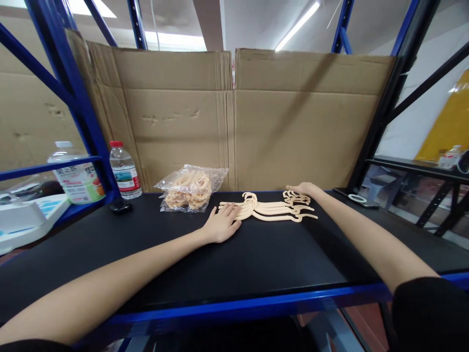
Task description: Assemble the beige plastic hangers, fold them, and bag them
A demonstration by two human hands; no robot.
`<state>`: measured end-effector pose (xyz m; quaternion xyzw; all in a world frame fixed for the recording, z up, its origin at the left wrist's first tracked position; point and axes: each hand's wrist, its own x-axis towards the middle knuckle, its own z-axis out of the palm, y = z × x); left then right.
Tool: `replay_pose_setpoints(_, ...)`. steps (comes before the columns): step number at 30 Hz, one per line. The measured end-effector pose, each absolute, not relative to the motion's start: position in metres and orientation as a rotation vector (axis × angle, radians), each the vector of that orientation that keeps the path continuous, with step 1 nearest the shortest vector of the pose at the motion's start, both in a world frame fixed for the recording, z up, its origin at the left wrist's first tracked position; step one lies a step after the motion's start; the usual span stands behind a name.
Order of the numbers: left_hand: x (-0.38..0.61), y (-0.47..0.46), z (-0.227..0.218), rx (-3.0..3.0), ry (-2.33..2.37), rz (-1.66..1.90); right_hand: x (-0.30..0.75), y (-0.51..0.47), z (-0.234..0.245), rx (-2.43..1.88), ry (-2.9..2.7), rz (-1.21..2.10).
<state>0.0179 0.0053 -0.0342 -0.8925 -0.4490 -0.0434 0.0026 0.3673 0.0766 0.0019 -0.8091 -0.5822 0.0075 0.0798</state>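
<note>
Several cream-coloured hangers (271, 209) lie fanned and overlapping on the black tabletop, hooks visible in the middle and at the right end. My left hand (221, 225) rests flat over their left end, fingers spread, covering part of them. At the far right end, my right hand (303, 188) is beside the rear hangers with at least one finger stretched out to the left. Its other fingers are partly hidden, and it does not appear to grasp a hanger. Behind my left hand sits a clear plastic bag (188, 188) holding similar cream-coloured pieces.
A red-capped water bottle (125, 171) and a black computer mouse (120, 206) stand at the left, near a larger white-capped bottle (75, 176). Cardboard panels (293, 122) wall off the back. A phone-like dark slab with a white ring (357, 198) lies at the right.
</note>
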Motion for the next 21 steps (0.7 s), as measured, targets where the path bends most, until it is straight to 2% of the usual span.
replay_pose_setpoints(8, 0.016, 0.011, -0.039, -2.818, -1.374, -0.196, 0.350, 0.101, -0.011, -2.399, -1.953, 0.117)
replay_pose_setpoints(21, 0.018, 0.007, -0.036, -2.814, -1.395, -0.168, 0.326, 0.103, -0.017, -1.685, -2.327, 0.111)
